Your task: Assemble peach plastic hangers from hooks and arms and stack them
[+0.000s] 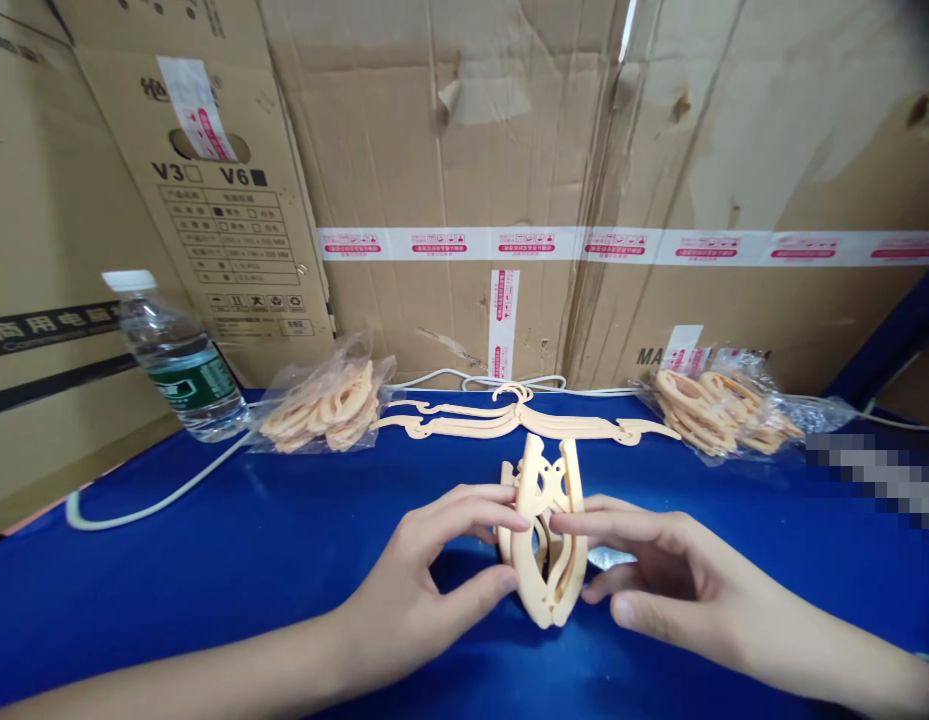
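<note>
A small bundle of folded cream plastic hangers [535, 575] stands upright on the blue tabletop, between my two hands. My left hand [426, 560] grips its left side, with fingertips across the upper part and the thumb against the lower edge. From the right, my right hand [681, 580] touches the bundle with an outstretched index finger; its thumb is spread apart from it. Behind the bundle lie unfolded cream hangers [464, 427], arms spread wide and hooks toward the cardboard. The far side of the bundle is hidden.
Clear plastic bags of folded hangers lie at the back left [321, 410] and back right [715, 410]. A water bottle [183, 365] stands at the left. A white cable [156, 500] loops across the table. Cardboard boxes [449, 170] wall off the back and left.
</note>
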### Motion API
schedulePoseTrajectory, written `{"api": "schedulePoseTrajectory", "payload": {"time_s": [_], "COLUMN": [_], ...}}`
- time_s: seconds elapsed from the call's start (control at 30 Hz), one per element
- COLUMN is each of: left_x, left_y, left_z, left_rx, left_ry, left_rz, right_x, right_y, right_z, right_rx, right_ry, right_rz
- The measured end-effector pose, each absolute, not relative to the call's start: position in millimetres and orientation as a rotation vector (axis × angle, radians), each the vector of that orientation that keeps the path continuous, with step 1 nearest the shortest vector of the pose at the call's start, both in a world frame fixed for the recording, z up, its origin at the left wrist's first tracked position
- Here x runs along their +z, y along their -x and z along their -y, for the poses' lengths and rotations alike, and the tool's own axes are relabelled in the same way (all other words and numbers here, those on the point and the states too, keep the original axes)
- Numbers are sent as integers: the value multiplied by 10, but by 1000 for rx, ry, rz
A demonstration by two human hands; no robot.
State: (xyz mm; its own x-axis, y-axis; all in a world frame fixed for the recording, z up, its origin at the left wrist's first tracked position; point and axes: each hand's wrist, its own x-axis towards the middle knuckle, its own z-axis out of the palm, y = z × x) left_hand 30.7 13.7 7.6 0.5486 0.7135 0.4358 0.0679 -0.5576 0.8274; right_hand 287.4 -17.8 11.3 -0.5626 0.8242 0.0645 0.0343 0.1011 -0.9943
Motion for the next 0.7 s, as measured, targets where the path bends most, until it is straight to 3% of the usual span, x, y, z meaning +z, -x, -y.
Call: {"api": "schedulePoseTrajectory", "payload": {"time_s": [0.7], "left_x": [28], "left_y": [-341], "left_z": [-230], "left_rx": [831], "left_ry": [-1483], "left_rz": [-473], "right_x": [182], "right_y": [-2934], "right_z": [199], "right_rx": [1206], "right_ry": [974], "right_rz": [1921]}}
